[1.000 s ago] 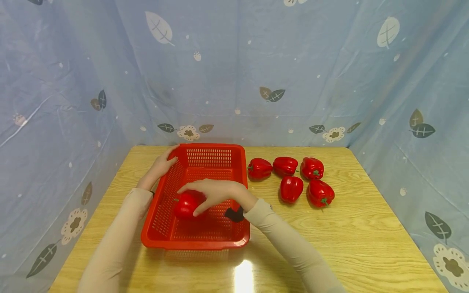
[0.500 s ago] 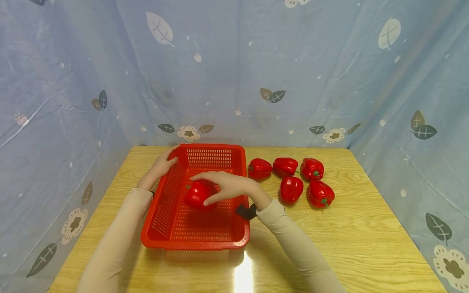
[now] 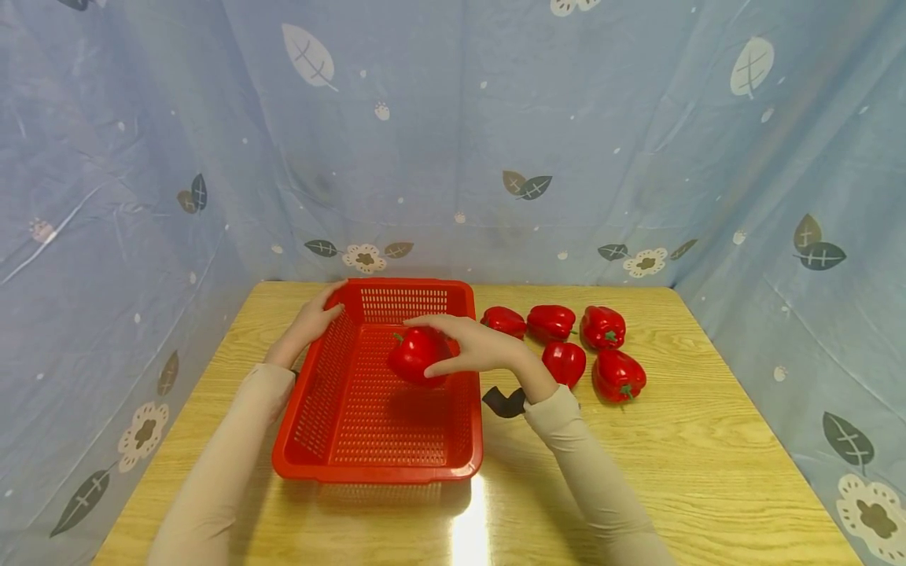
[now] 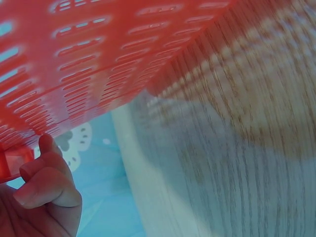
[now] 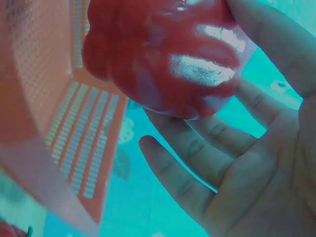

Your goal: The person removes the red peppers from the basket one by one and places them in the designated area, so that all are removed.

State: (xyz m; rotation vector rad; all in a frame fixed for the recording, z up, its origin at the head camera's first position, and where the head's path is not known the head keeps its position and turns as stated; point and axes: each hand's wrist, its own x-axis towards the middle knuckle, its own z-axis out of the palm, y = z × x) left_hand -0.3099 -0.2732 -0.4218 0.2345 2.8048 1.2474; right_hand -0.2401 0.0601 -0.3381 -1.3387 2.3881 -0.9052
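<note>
A red bell pepper (image 3: 414, 358) with a green stem is in my right hand (image 3: 473, 346), over the right half of the red plastic basket (image 3: 375, 474). Thumb and fingers hold it from either side; the right wrist view shows the pepper (image 5: 163, 54) between the thumb and fingers of the right hand (image 5: 266, 168). On the basket's left side, my left hand (image 3: 307, 324) grips the rim. From the left wrist view, its curled fingers show at the rim beside the slotted basket wall (image 4: 94, 59).
Several more red bell peppers (image 3: 564, 363) lie on the wooden table (image 3: 679, 472) to the right of the basket, one of them (image 3: 504, 321) close to its right wall. A blue patterned curtain (image 3: 453, 157) encloses the table at the back and sides.
My right hand has carried the bell pepper up from low in the basket, moving rightward and away from me toward the right wall. The left hand has stayed on the rim.
</note>
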